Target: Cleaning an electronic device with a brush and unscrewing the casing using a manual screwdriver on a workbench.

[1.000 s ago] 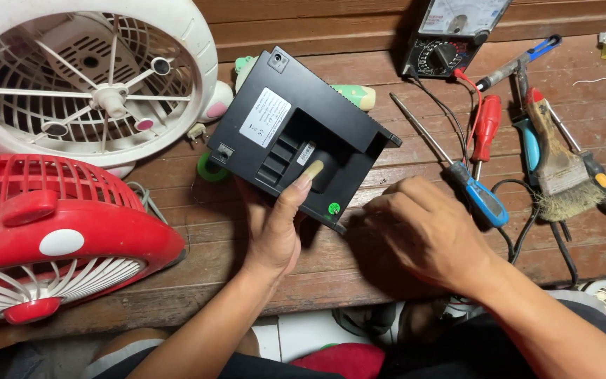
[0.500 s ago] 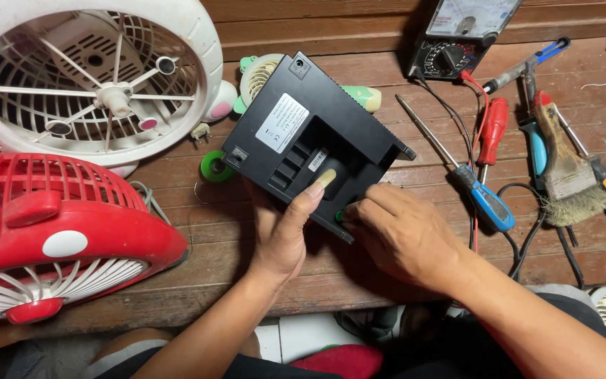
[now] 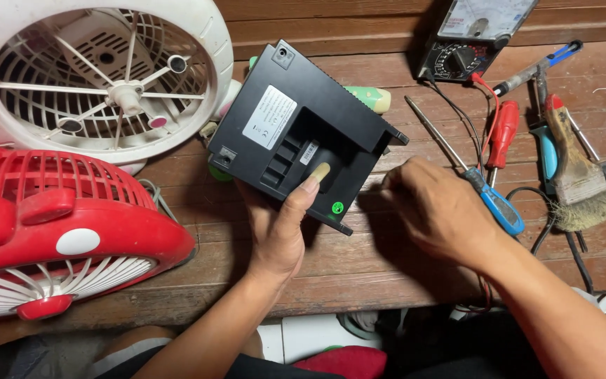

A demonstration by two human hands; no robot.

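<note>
A flat black plastic box [image 3: 296,133] with sharp corners sits tilted above the brown wooden bench [image 3: 359,260], in the middle. It has a white sticker, a small green dot and a stepped dip in its face. The left hand [image 3: 282,224] holds the box from below, with the thumb pressed into the dip. The right hand [image 3: 440,210] is just right of the box, its fingers curled in at the box's edge; I cannot tell if they pinch anything. Left of the box stand a round white fan [image 3: 99,77] with thin ribs and a shiny red fan [image 3: 50,231]. Right of the box lie a blue-handled screwdriver [image 3: 482,193], a red screwdriver [image 3: 503,133] and a hairy old brush [image 3: 576,172]. A black meter [image 3: 475,38] with a dial sits up and right of the box.
</note>
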